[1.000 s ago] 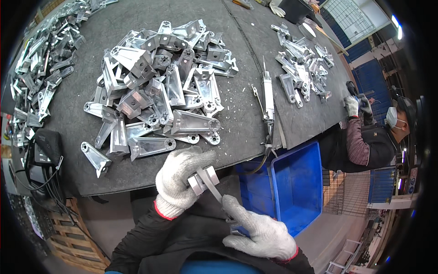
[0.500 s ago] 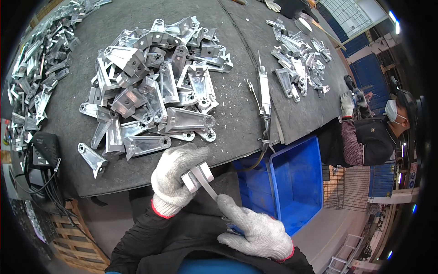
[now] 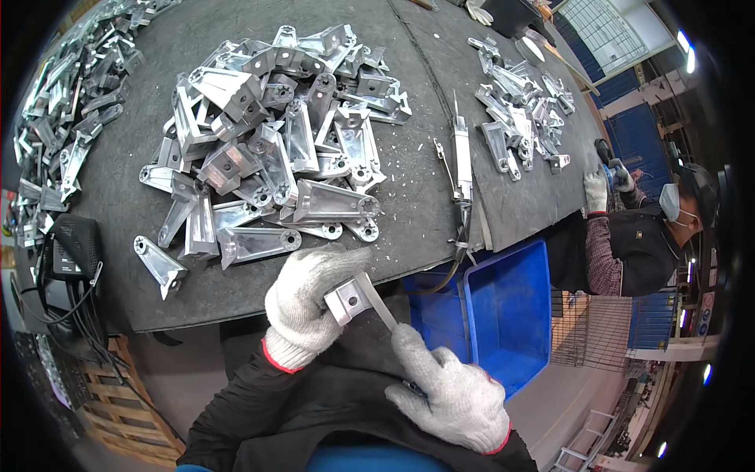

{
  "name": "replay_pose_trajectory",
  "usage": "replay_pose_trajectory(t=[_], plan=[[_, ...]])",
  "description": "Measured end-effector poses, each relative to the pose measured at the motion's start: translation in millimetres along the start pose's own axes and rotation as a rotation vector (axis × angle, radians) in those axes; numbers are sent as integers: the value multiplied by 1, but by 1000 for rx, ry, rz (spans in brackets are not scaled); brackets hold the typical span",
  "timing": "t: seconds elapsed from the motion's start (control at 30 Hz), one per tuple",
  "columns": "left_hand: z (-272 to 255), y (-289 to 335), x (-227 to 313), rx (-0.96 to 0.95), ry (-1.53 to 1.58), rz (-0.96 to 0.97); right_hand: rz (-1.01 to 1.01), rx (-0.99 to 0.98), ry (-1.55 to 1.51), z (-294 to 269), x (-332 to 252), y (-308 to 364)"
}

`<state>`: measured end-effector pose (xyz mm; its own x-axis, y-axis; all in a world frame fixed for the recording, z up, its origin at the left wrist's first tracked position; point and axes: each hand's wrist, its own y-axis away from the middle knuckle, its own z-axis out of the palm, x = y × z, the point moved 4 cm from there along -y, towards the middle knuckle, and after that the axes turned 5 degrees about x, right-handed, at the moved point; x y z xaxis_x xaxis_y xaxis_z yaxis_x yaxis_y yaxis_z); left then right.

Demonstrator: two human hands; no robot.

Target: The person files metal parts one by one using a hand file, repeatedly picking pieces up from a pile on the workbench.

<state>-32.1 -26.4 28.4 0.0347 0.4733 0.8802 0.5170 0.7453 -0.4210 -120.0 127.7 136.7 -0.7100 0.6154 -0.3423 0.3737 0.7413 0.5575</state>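
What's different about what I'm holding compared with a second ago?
The metal part in your left hand has turned, showing a face with a hole. The flat strip in your right hand has shifted from across the part's middle to its right edge. Both hands kept their hold. The bracket pile and blue bin stayed put.
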Motion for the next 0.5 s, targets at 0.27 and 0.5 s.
replay_pose_trajectory(t=[0.27, 0.5], plan=[[0, 1, 1, 30, -17, 10, 78, 101, 204, -9, 2, -6], [5, 14, -24, 77, 270, -252, -100, 185, -44, 10, 22, 6]])
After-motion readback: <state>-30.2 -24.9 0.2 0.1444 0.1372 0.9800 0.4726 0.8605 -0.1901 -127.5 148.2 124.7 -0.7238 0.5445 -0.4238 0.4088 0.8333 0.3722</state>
